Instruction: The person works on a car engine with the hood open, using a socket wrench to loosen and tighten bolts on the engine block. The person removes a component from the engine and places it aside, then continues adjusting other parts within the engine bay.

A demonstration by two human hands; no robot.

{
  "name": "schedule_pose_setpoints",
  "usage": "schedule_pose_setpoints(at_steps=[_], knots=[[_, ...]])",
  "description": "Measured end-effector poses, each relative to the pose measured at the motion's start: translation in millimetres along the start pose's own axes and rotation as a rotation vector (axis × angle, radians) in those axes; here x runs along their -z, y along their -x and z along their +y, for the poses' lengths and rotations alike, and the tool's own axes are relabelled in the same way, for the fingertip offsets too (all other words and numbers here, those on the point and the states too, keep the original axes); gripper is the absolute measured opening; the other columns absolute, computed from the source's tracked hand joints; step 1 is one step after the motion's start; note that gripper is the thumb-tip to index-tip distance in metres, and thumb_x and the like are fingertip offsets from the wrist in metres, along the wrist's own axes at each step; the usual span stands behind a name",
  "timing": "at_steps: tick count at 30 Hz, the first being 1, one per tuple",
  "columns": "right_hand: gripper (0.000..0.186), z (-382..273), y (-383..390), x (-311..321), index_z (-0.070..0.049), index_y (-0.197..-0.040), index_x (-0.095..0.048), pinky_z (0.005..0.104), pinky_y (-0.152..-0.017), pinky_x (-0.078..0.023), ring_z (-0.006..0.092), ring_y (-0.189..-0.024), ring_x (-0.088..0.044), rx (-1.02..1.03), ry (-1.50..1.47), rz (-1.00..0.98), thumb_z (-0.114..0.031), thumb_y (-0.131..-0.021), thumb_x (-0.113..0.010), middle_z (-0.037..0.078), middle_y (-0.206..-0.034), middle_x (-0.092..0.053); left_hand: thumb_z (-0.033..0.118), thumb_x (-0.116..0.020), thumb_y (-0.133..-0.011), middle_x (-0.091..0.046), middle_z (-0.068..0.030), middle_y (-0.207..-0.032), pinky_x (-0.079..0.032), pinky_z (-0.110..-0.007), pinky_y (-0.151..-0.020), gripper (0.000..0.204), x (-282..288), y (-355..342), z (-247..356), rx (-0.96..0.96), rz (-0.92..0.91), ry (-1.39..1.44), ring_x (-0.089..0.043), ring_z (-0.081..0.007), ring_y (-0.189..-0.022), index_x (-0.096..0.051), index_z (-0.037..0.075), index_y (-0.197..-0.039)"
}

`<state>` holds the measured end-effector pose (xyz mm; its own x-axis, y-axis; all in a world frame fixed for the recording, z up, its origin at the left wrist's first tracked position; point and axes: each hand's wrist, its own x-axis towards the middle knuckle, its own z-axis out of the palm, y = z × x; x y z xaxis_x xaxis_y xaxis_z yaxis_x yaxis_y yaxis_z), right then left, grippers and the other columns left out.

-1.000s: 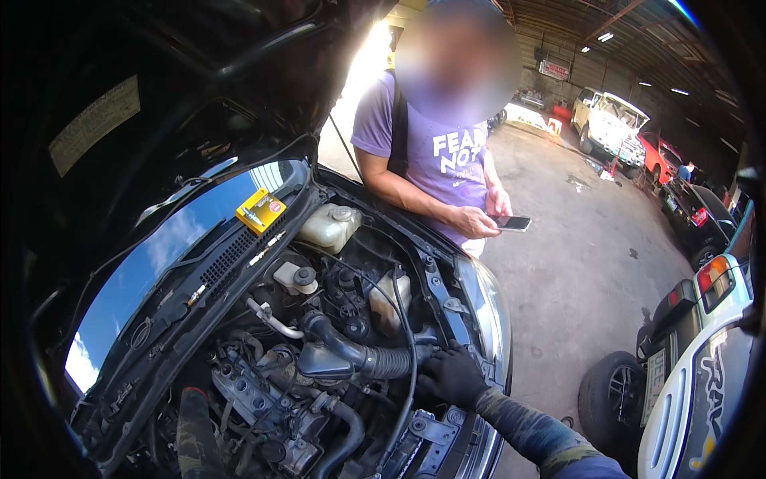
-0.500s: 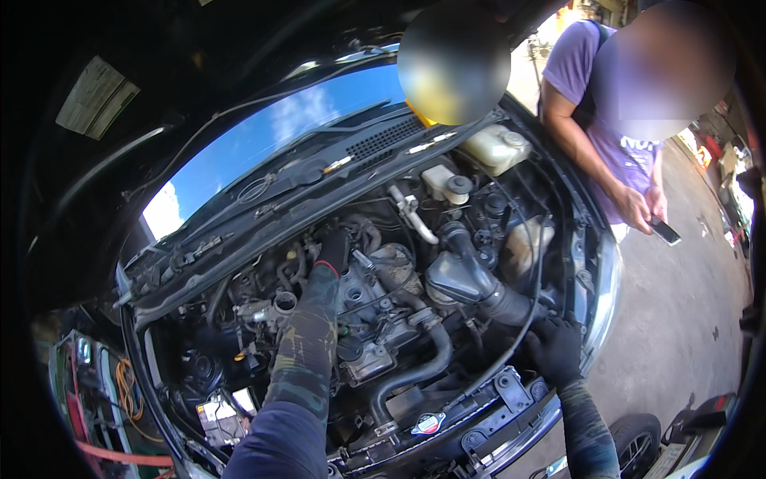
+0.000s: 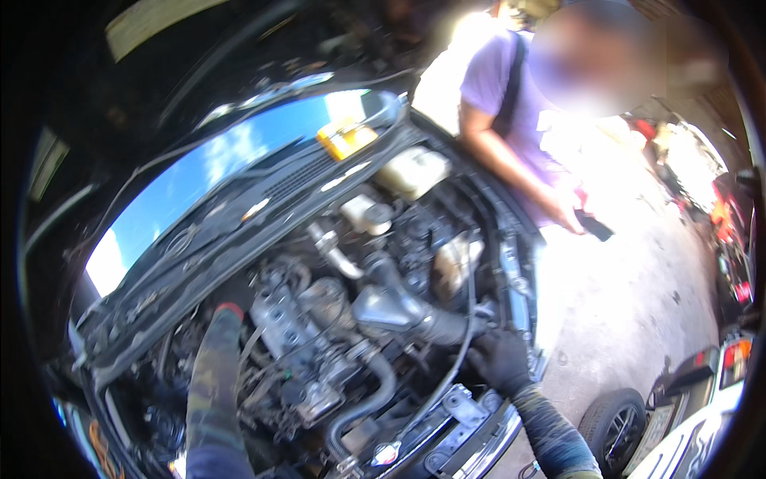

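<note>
My left hand (image 3: 229, 303), in a dark glove with a red cuff edge, reaches into the far left of the car's engine bay, beside the grey engine (image 3: 281, 319). Its fingers are lost in shadow among the dark parts. On the right, my right hand (image 3: 501, 359), in a black glove, is at the front corner of the bay. It lies by the end of the ribbed air intake hose (image 3: 440, 323) and a thin black hose (image 3: 467, 339). Blur hides how its fingers are placed. A curved black radiator hose (image 3: 381, 383) runs between my arms.
A yellow box (image 3: 347, 142) sits at the windshield's base, near a white fluid tank (image 3: 415, 172). Overhead is the raised hood (image 3: 199, 48). A person (image 3: 495, 120) stands right of the car holding a phone (image 3: 594, 227). A wheel (image 3: 614, 431) is at lower right.
My view has swung right, so the engine bay sits further left in it. My left hand has shifted left, uncovering more of the engine top. My right hand stays at the same corner.
</note>
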<state>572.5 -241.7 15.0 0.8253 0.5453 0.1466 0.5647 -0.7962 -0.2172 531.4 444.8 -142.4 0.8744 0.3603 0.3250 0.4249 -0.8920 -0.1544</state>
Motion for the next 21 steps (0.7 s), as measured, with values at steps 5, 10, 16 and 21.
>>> schedule_pose_setpoints(at_steps=[5, 10, 16, 21], knots=[[0.041, 1, 6, 7, -0.01, -0.108, -0.076, 0.052, -0.119, -0.033, 0.0325, -0.122, -0.064, -0.058, -0.029, -0.107, -0.047, -0.092, -0.064, 0.016, -0.118, -0.073, 0.012, -0.048, -0.102, -0.051, -0.0252, -0.152, -0.041, -0.047, -0.116, 0.056, -89, -7, 41, -0.3, 0.118, -0.665, -0.055, -0.0345, -0.135, -0.043, 0.004, -0.157], [0.04, 0, 6, 8, -0.011, -0.105, -0.076, 0.0524, -0.118, -0.035, 0.0336, -0.114, -0.067, -0.04, -0.044, -0.076, -0.047, -0.094, -0.063, 0.016, -0.112, -0.073, 0.016, -0.047, -0.102, -0.055, -0.024, -0.149, -0.044, -0.049, -0.111, 0.054, -83, -12, 46, -0.06, -0.074, -0.731, -0.059, -0.0376, -0.128, -0.046, 0.001, -0.154], [0.037, 2, 7, 7, -0.013, -0.106, -0.077, 0.0538, -0.116, -0.037, 0.0338, -0.111, -0.068, -0.013, -0.042, -0.058, -0.045, -0.094, -0.062, 0.013, -0.109, -0.074, 0.026, -0.057, -0.096, -0.051, -0.0254, -0.152, -0.038, -0.051, -0.118, 0.062, 38, 12, 0, 0.003, -0.004, -0.151, -0.052, -0.0428, -0.137, -0.047, 0.006, -0.154], [0.037, 1, 5, 3, -0.013, -0.106, -0.076, 0.0552, -0.116, -0.037, 0.0322, -0.113, -0.068, 0.015, -0.035, 0.013, -0.045, -0.092, -0.064, 0.013, -0.11, -0.074, 0.031, -0.055, -0.099, -0.044, -0.0218, -0.16, -0.032, -0.05, -0.124, 0.065, 60, 3, 16, -0.012, 0.016, -0.098, -0.044, -0.0422, -0.145, -0.041, 0.01, -0.159]])
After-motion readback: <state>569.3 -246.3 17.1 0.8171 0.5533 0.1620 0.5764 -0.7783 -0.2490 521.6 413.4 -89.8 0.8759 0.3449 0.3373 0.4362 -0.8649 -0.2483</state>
